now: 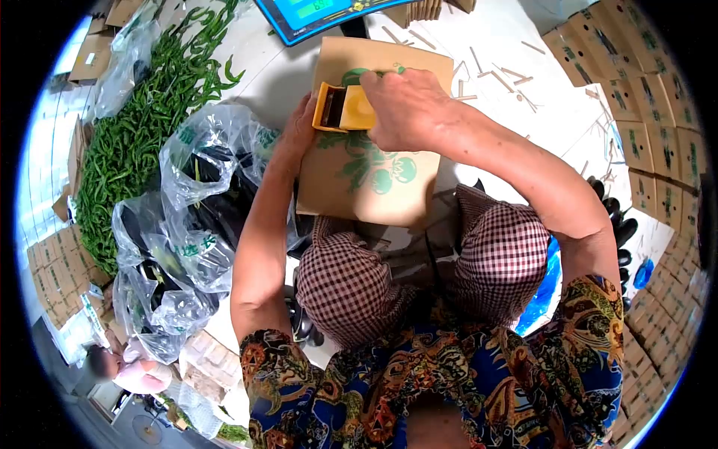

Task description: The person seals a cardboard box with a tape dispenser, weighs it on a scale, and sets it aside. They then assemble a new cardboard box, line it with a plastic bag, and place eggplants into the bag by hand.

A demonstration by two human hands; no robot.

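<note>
A brown cardboard box (366, 191) with green printed fruit stands in front of my knees. My right hand (407, 108) is closed around a yellow tape dispenser (357, 111), which is over the upper part of the box's top face. My left hand (299, 129) grips the box's left side, close to the dispenser's front end, with its fingers partly hidden by the box edge.
A heap of green peppers (123, 157) and clear plastic bags of eggplants (206, 198) lie to the left. Behind the box is a blue scale (303, 22). Small strips (508, 78) litter the floor at right, near stacked cartons (647, 131). Another person (142, 374) is at lower left.
</note>
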